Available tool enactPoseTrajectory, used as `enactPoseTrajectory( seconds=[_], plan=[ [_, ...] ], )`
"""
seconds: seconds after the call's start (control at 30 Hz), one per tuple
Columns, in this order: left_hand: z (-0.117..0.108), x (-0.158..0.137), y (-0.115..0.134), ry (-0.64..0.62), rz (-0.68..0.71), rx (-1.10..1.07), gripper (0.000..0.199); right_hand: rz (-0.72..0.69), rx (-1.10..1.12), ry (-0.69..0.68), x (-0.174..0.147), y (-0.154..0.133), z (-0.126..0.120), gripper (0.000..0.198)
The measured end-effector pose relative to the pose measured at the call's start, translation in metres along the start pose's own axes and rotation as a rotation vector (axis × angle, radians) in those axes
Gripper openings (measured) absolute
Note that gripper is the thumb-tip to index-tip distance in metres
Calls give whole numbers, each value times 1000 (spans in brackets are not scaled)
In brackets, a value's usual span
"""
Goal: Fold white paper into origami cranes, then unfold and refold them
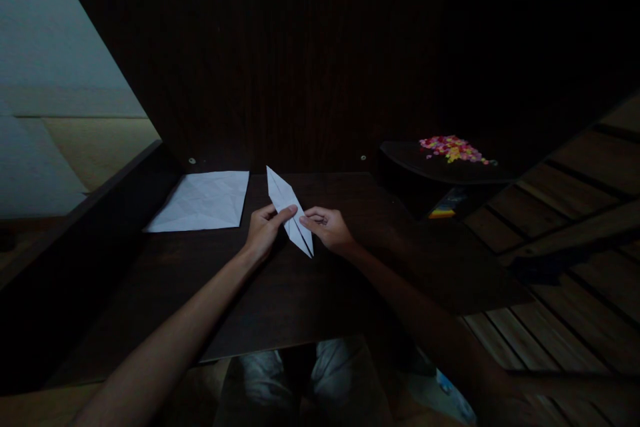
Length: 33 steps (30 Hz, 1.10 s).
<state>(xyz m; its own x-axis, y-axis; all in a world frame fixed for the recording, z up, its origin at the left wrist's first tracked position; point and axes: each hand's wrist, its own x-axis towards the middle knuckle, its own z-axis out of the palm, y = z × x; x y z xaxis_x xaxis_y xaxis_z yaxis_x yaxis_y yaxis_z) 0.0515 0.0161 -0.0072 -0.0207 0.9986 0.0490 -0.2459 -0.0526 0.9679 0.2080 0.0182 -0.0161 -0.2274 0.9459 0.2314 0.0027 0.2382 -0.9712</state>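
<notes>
A folded piece of white paper, long and pointed at both ends, is held tilted above the dark desk. My left hand grips its left edge, with the thumb lying on top and the fingers beneath. From the right, my right hand pinches the paper's right edge near the lower end, thumb on top and fingers curled. A dark slit runs along the lower part of the paper toward its near tip. To the left, a creased sheet of white paper lies flat on the desk.
The dark wooden desk has a tall back panel and a raised left side board. On a rounded shelf at the right sits a pile of small pink, red and yellow pieces. Wooden slats show farther right.
</notes>
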Motion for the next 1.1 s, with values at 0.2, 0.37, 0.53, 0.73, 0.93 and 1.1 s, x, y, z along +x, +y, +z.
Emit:
enactPoseTrajectory(
  seconds=[0.2, 0.37, 0.53, 0.73, 0.93, 1.1],
  plan=[
    [4, -2, 5, -57, -84, -181, 38, 24, 7, -74, -2, -1, -1, 29],
    [6, -4, 6, -17, -88, -207, 34, 54, 18, -112, -2, -3, 0, 30],
    [5, -4, 5, 14, -52, -239, 35, 76, 36, -154, -2, -2, 2, 36],
    [5, 1, 8, 84, -43, -304, 35, 200, 175, -243, -2, 5, 5, 47],
    [2, 6, 13, 170, -20, -335, 30, 279, 210, -277, 1, 4, 0, 52],
    [0, 8, 11, 222, 3, -323, 28, 150, 20, -176, 3, 4, -3, 36]
  ],
)
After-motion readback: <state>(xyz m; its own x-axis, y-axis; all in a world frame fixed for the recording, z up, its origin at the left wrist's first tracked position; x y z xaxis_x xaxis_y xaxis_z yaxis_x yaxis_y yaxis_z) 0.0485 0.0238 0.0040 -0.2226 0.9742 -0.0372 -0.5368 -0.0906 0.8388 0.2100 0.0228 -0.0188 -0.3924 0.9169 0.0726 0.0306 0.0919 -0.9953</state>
